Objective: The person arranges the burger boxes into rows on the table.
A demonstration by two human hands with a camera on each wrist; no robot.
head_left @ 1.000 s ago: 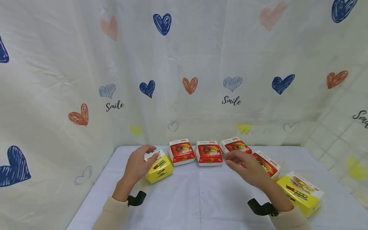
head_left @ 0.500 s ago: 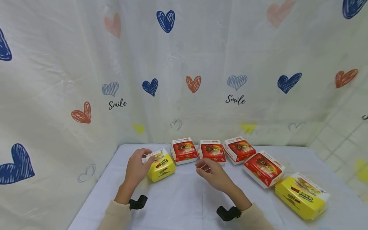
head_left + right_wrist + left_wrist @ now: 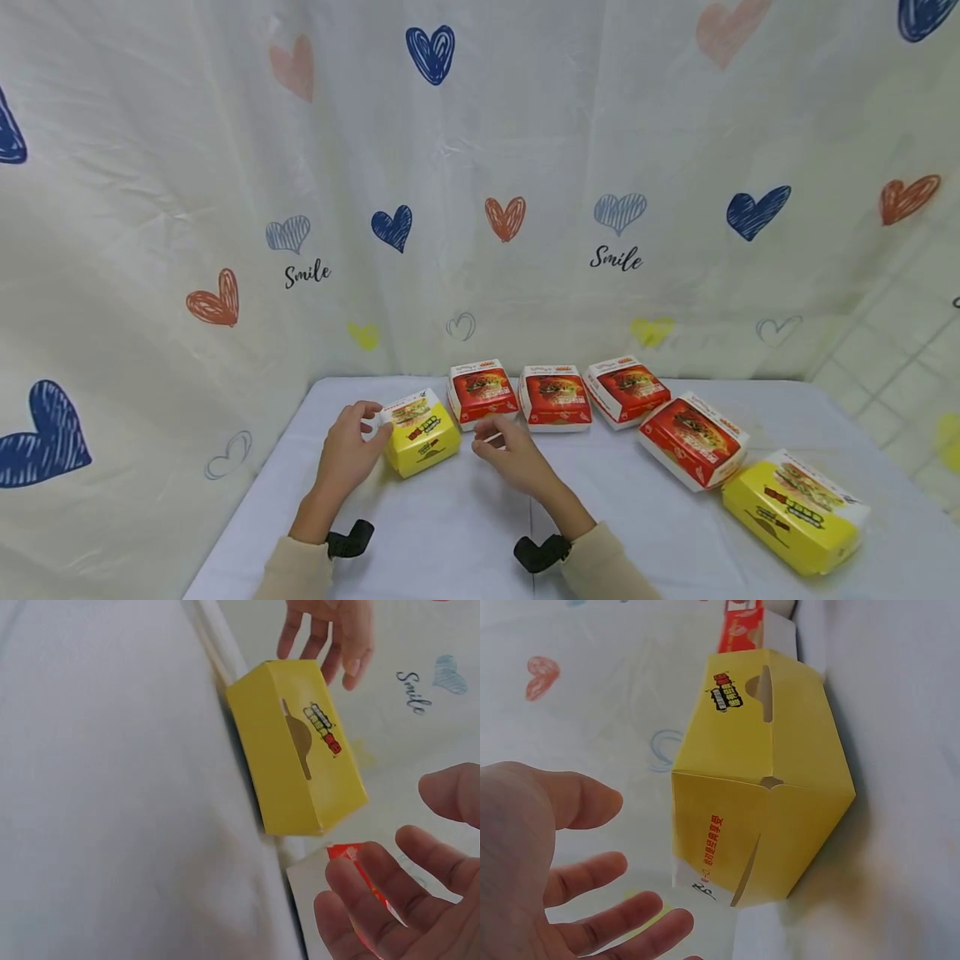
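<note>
A yellow cardboard burger box [image 3: 426, 442] with a white-edged burger picture on top stands at the left of the white table. My left hand [image 3: 348, 450] hovers at its left side, fingers loosely bent. In the left wrist view a gap shows between that hand and the yellow box [image 3: 727, 742]. On the box's other side is my right hand [image 3: 516, 460], in front of a red burger box [image 3: 482, 392]. Its fingers are relaxed and hold nothing. The right wrist view has the yellow box [image 3: 281, 761] between both hands, with neither plainly touching it.
More red burger boxes [image 3: 555, 398] curve along the back and right of the white-covered table [image 3: 630, 533], several in all. A second yellow burger box [image 3: 795, 512] ends the row at the right front. Behind hangs a curtain [image 3: 540, 125] printed with hearts.
My right hand has moved left from the right-hand red boxes to beside the left yellow box. My left hand has stayed by that box, shifting slightly down. The boxes keep their places.
</note>
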